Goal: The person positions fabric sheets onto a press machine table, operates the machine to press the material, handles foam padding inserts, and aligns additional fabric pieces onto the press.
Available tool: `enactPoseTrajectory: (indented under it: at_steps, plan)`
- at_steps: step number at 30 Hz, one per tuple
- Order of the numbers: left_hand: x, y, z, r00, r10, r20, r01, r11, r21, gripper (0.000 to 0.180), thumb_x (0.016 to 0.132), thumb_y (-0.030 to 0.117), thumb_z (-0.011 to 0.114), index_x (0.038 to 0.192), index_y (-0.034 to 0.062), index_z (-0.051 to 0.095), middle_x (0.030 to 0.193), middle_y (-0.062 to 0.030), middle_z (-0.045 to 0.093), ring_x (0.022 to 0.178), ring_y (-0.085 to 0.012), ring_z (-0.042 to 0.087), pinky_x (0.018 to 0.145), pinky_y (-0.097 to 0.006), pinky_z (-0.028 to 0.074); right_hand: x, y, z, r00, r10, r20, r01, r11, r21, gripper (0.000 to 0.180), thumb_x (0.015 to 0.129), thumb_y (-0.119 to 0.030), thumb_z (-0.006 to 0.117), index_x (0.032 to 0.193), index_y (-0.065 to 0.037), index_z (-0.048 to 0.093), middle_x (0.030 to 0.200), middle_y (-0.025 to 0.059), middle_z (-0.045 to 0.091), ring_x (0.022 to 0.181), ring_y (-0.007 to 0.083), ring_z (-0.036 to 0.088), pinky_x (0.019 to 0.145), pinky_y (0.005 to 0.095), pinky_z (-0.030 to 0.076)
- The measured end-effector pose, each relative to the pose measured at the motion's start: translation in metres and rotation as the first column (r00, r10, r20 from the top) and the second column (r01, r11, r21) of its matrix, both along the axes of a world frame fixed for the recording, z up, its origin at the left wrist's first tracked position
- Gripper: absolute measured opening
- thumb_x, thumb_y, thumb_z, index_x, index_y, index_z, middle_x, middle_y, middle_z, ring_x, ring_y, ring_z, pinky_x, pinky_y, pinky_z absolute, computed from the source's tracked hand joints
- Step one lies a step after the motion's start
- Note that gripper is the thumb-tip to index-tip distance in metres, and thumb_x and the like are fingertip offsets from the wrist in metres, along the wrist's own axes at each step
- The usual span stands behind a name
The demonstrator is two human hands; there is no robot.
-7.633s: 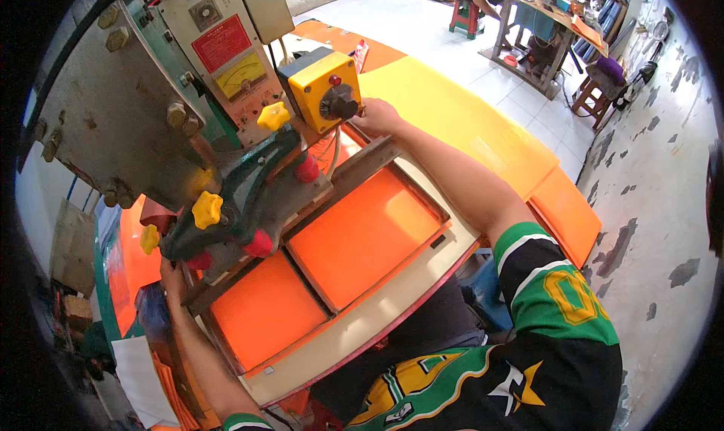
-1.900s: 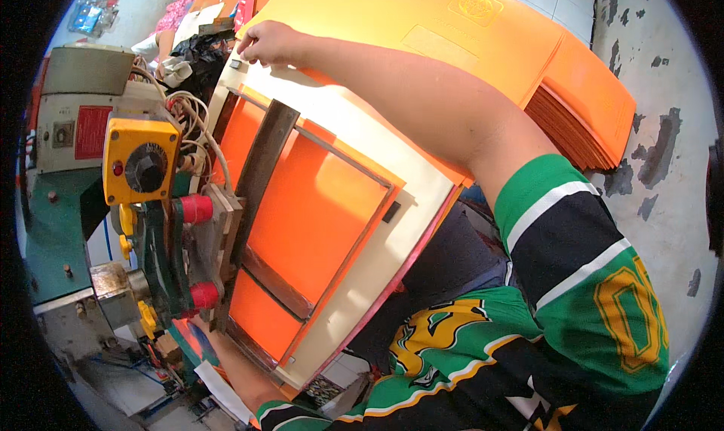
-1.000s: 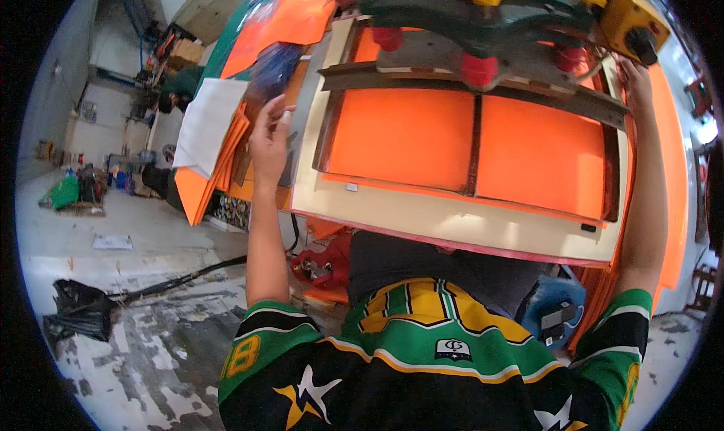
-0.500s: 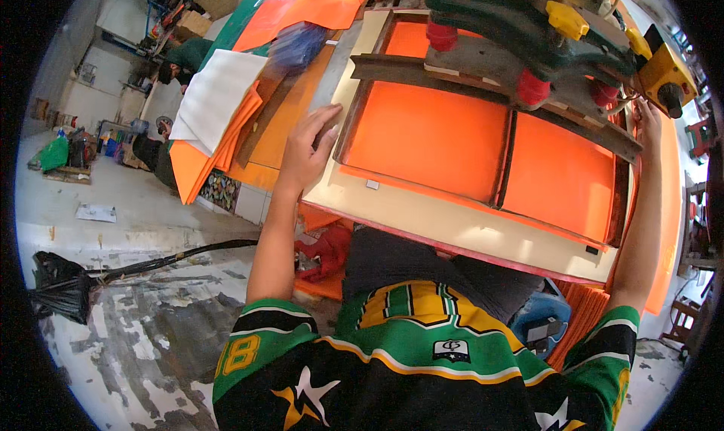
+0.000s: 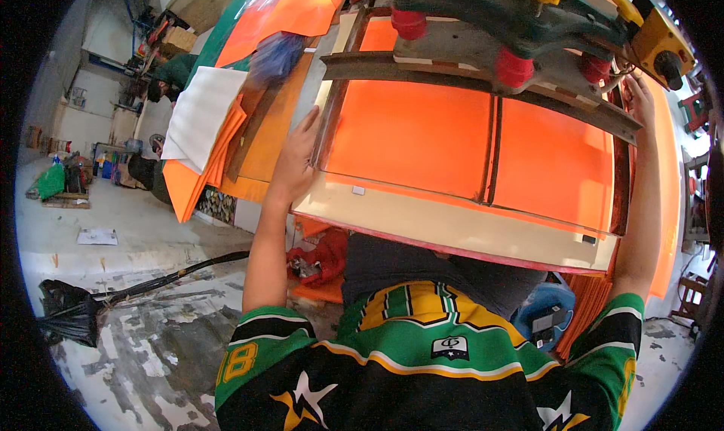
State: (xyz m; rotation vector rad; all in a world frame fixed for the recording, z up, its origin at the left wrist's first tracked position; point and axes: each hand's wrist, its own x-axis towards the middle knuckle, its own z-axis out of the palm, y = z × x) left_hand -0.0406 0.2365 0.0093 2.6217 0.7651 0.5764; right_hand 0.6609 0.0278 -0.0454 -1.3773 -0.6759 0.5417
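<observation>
A cream work board (image 5: 452, 223) carries two orange sheets (image 5: 411, 137) set side by side in a thin frame. My left hand (image 5: 298, 159) lies flat on the board's left edge, fingers together against the frame. My right hand (image 5: 639, 99) reaches up along the right edge, next to a yellow control box (image 5: 656, 42). Above the sheets hangs a green machine arm (image 5: 498, 12) with red knobs (image 5: 514, 67) and yellow knobs.
A stack of orange sheets with a white sheet (image 5: 197, 114) on top lies to the left. More orange sheets (image 5: 667, 197) stand at the right. A black broom (image 5: 83, 310) lies on the grey floor. A blue stool (image 5: 544, 314) sits under the board.
My view has swung from the right side of the machine to face it head on. My left hand slid from the sheet stack down onto the board's left edge.
</observation>
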Motion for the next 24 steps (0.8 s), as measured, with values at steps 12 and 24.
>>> enactPoseTrajectory:
  at_steps: [12,24]
  plan:
    - [0.008,-0.007,0.010,0.993,-0.013,-0.119,0.002,0.996,-0.090,0.046,0.101,0.035,0.043,0.143,0.0156,0.049,0.148,-0.0074,0.045,0.144,-0.0335,0.029,0.115,-0.053,0.022,0.012,0.000,-0.006,0.999,-0.040,-0.007,0.040,0.999,-0.003,0.028,0.096,-0.020,0.062,0.121,-0.008,0.063,0.085,-0.0068,0.055,0.065,0.0009,0.046,0.056,0.0148,0.038]
    - [0.006,-0.004,0.003,0.988,-0.007,-0.156,-0.001,0.999,-0.055,0.046,0.100,0.032,0.046,0.141,0.0098,0.050,0.145,-0.0167,0.045,0.139,-0.0356,0.034,0.114,-0.048,0.025,-0.002,-0.002,0.002,0.998,-0.060,-0.008,0.060,0.998,-0.011,0.032,0.097,-0.022,0.060,0.125,-0.008,0.062,0.094,-0.0038,0.058,0.075,0.0053,0.051,0.065,0.0205,0.044]
